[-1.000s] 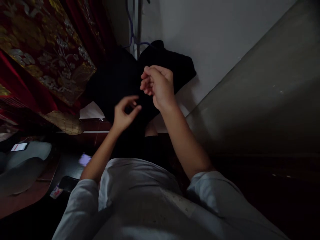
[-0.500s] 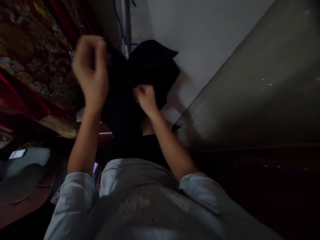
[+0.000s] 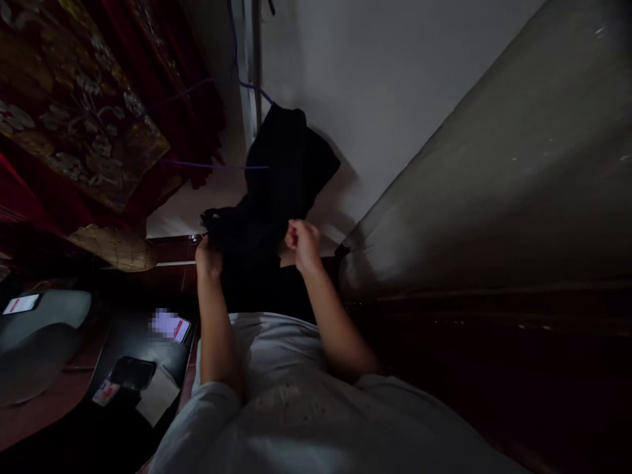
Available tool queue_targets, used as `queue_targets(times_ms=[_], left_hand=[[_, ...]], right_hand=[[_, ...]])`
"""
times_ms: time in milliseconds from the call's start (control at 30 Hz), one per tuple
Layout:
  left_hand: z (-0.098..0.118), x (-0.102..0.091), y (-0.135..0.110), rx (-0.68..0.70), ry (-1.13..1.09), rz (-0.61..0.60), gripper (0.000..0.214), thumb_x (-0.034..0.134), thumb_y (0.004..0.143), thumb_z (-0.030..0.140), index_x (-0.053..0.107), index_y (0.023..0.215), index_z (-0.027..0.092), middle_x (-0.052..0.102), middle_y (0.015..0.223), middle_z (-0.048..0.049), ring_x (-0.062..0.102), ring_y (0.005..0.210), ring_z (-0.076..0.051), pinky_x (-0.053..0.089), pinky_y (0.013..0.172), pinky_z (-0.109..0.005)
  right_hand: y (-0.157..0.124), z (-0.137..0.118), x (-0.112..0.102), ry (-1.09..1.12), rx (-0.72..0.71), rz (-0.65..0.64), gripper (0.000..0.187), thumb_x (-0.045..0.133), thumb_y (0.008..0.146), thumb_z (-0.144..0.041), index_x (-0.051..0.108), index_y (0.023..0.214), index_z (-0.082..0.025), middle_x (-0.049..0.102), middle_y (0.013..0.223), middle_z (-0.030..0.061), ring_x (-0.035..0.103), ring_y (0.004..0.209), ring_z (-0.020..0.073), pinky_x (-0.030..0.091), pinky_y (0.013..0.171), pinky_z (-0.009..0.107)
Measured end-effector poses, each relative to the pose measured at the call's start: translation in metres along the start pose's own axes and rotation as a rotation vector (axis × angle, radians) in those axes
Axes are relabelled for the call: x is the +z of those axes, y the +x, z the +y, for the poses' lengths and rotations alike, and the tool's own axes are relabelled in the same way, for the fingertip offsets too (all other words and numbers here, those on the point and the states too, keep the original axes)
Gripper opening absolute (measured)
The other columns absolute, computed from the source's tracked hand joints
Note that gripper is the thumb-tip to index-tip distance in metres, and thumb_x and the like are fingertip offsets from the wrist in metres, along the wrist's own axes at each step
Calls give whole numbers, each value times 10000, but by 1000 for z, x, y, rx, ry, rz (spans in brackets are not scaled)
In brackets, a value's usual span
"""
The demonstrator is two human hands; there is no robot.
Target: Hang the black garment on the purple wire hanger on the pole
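Observation:
A black garment [image 3: 276, 178] hangs in front of me, draped over the right side of a thin purple hanger [image 3: 212, 164]. The hanger's left side is bare. My left hand [image 3: 209, 258] is closed at the garment's lower left, where the cloth bunches up above the thumb. My right hand [image 3: 303, 245] is curled closed at the lower right edge of the garment, with the cloth against its fingers. Dim light hides the folds, so the kind of garment cannot be made out.
Red curtain cloth with gold and silver patterns [image 3: 99, 99] hangs at left. A metal pole [image 3: 251, 66] stands against the pale wall [image 3: 375, 79]. Lower left, a lit phone [image 3: 180, 328], a dark phone [image 3: 133, 372] and papers lie on a dark surface near a stool [image 3: 59, 313].
My left hand has come down from the raised position to the garment's lower left. My right hand has moved slightly down and right. The garment has swung lower, baring the hanger's left side.

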State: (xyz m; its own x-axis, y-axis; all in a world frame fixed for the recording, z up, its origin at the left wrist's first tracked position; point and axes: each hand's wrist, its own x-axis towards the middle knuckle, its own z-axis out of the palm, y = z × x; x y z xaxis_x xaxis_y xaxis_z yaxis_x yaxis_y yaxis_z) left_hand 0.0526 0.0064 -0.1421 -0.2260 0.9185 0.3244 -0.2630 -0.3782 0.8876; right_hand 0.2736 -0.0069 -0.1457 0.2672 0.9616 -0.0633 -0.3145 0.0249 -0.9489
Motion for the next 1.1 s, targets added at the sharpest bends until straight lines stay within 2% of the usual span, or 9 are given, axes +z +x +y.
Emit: queue_targets(times_ms=[133,233,400,567,700,800,933,1033,1100], left_hand=[[9,16,-1,-100,-96,16,244,700,927,398,598,895,178,666,930,-52,678,938,-181,543,966,-362],[32,34,-9,-101,-107,-78,295,780,886,451,638,904,194,665,1014,-56,677,1007,-197,549,950,-332],[60,63,-32,33,84,-275,259,705,967,467,716,933,210,675,1149,-71,660,1118,-220,534,1025,-361],[79,71,-26,301,384,-438,278,713,953,502,787,993,237,613,1351,-81,514,1378,-286,393,1196,-454],[62,61,-12,188,417,-699,573,415,1039,666,762,1076,211,702,1173,-91,625,1231,-272,475,1113,-424],[42,43,-5,99,674,-891,621,357,1047,664,735,895,196,721,899,-69,684,984,-261,502,1052,-427],[50,6,12,75,1115,-1084,521,501,1003,607,706,810,168,726,877,-96,678,950,-275,490,985,-387],[81,-20,27,-8,1324,-1044,378,621,941,515,723,860,160,737,872,-94,679,843,-245,482,786,-307],[102,-33,31,-80,1322,-967,329,647,909,473,699,827,159,711,792,-65,649,755,-212,449,694,-275]], right_hand=[[25,9,-39,-45,-44,268,403,547,727,-590,338,725,-246,334,592,-63,321,471,88,249,428,222],[16,5,-41,-141,-273,370,290,570,737,-459,399,827,-243,449,719,-25,471,610,123,389,530,230],[-28,-29,1,-290,-587,-259,424,626,685,-224,561,1104,-227,640,1132,64,619,1105,216,495,1000,343],[-53,-58,25,-402,-456,-417,115,602,826,-295,615,887,-199,657,841,33,613,813,192,518,803,315],[-54,-87,17,-401,-358,-514,258,532,833,-328,469,619,-198,500,628,4,466,610,132,405,577,255],[-46,-108,4,-407,-383,-428,287,568,806,-315,421,585,-204,430,591,-5,419,582,123,359,531,255],[-5,-116,-18,-351,-573,-39,261,576,858,-352,479,659,-215,506,682,6,542,712,172,467,650,312],[53,-113,-24,-213,-613,256,249,459,963,-405,555,829,-218,616,914,34,628,982,208,520,840,362],[94,-111,-16,-144,-574,229,243,418,998,-392,574,984,-207,640,1080,55,619,1105,200,512,944,379]])
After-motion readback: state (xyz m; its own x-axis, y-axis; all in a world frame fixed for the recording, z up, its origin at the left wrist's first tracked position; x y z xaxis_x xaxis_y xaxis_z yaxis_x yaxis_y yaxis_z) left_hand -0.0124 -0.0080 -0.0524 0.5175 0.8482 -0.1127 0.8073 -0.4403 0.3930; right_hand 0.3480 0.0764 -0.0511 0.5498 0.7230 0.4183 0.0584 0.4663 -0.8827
